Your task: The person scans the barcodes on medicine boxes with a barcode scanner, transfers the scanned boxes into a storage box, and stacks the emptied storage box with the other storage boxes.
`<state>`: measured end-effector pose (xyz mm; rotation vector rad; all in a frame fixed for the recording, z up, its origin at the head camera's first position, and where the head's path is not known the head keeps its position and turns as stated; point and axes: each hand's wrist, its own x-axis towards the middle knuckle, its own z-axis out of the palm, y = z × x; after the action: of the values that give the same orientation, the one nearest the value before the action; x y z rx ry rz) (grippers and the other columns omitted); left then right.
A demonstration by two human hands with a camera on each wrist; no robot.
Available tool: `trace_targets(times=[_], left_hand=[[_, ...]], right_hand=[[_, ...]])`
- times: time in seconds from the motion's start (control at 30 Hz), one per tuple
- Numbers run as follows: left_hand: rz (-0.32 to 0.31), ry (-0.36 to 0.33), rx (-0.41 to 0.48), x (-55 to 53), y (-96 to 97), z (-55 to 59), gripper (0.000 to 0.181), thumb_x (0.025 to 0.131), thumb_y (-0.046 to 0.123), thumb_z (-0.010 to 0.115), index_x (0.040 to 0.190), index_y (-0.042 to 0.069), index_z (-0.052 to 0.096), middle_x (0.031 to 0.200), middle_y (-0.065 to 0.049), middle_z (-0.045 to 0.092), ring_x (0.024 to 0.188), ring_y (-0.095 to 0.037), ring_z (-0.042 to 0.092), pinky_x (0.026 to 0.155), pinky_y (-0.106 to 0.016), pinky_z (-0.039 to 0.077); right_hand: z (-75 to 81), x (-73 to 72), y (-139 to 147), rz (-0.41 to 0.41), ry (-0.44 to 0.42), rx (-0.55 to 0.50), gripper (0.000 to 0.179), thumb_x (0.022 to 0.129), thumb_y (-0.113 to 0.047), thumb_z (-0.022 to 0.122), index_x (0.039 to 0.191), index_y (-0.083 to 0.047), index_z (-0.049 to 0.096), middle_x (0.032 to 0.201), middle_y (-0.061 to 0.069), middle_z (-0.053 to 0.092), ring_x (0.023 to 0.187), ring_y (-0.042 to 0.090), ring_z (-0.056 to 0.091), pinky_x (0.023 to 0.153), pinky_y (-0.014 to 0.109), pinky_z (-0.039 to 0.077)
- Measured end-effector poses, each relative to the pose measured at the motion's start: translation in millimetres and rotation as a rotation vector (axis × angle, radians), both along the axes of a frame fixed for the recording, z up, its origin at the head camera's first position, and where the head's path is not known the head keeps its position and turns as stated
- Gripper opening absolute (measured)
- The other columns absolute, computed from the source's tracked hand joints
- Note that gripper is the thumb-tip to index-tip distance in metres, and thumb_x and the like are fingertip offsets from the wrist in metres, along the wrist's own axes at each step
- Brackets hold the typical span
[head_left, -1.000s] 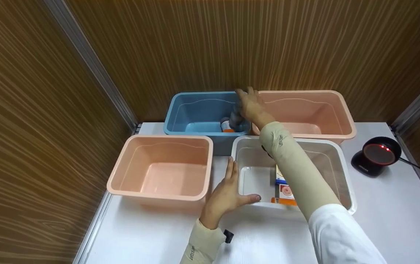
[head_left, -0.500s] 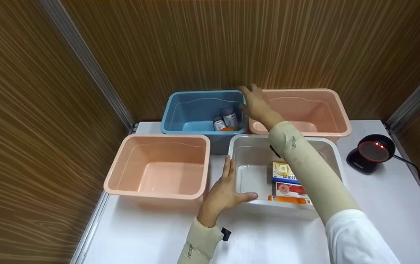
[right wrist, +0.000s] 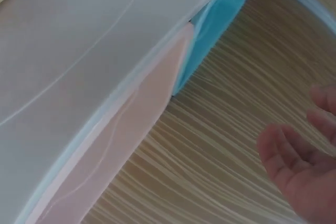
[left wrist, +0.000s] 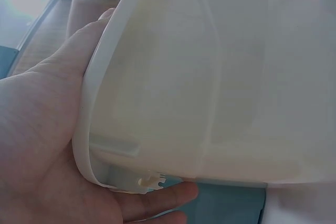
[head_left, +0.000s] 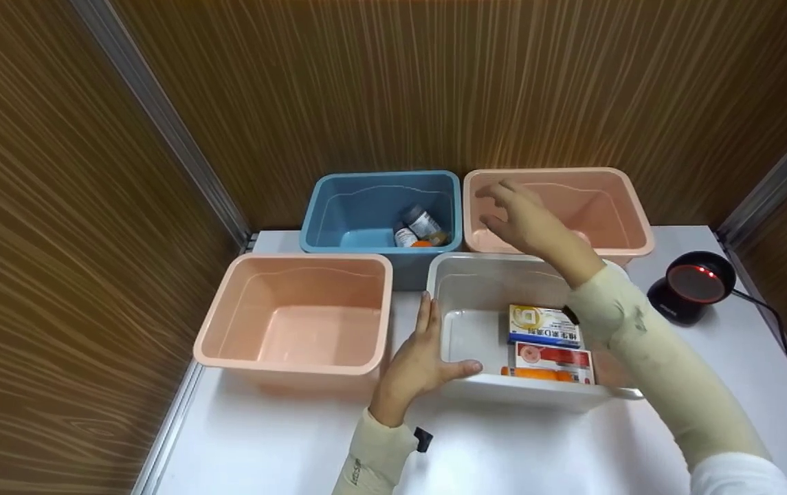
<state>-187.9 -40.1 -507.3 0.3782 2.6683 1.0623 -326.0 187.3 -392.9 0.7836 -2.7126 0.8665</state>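
My left hand [head_left: 414, 371] rests against the front left corner of the white bin [head_left: 475, 337], thumb along the front rim and fingers straight along the side. In the left wrist view the palm lies against the bin's rim [left wrist: 86, 98]. My right hand [head_left: 530, 220], with loosely bent fingers and nothing in it, hovers over the back right pink bin [head_left: 613, 213]. In the white bin lie a yellow and blue vitamin D box [head_left: 543, 324], a red and white box [head_left: 558, 359] and an orange tube [head_left: 537, 374]. Bottles [head_left: 422, 221] lie in the blue bin [head_left: 366, 206].
Another pink bin [head_left: 324, 337] stands at the front left. A black scanner [head_left: 692, 289] with a red light and a cable stands on the white table [head_left: 262, 440] at the right. Wood-grained panels [head_left: 400, 82] close off the back and sides.
My right hand has left the blue bin and moved right over the back right pink bin, leaving bottles in the blue bin. The boxes in the white bin are uncovered. My left hand stays put.
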Motion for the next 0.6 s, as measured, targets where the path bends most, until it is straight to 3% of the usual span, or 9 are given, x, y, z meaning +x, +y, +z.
trace_targets(times=[0.17,0.3,0.6], left_hand=[[-0.009,0.014,-0.006,-0.4,-1.6,0.3,0.134,0.07,0.074,0.076,0.163,0.011,0.002,0.168,-0.002,-0.014,0.14,-0.037,0.04,0.109,-0.044,0.04],[-0.014,0.037,-0.01,-0.9,-2.4,0.4,0.136,0.069,0.074,0.077,0.163,0.009,0.003,0.168,-0.004,-0.013,0.137,-0.038,0.044,0.106,-0.043,0.043],[-0.036,0.042,-0.025,0.7,-0.3,0.4,0.134,0.071,0.068,0.08,0.163,0.008,0.001,0.167,0.0,-0.017,0.134,-0.037,0.048,0.098,-0.042,0.049]], right_hand=[[-9.6,27.3,8,0.152,-0.053,0.08,0.033,0.095,-0.01,0.07,0.126,-0.001,0.065,0.121,0.017,0.066,0.1,0.035,0.065,0.085,0.051,0.053],[-33.6,38.5,3,0.294,-0.148,0.198,0.029,0.092,-0.01,0.073,0.119,-0.003,0.07,0.111,0.015,0.071,0.093,0.029,0.068,0.08,0.045,0.057],[-107.3,52.4,-27,0.435,-0.636,0.541,0.042,0.092,-0.02,0.075,0.129,-0.005,0.065,0.112,0.016,0.069,0.092,0.024,0.064,0.082,0.042,0.056]])
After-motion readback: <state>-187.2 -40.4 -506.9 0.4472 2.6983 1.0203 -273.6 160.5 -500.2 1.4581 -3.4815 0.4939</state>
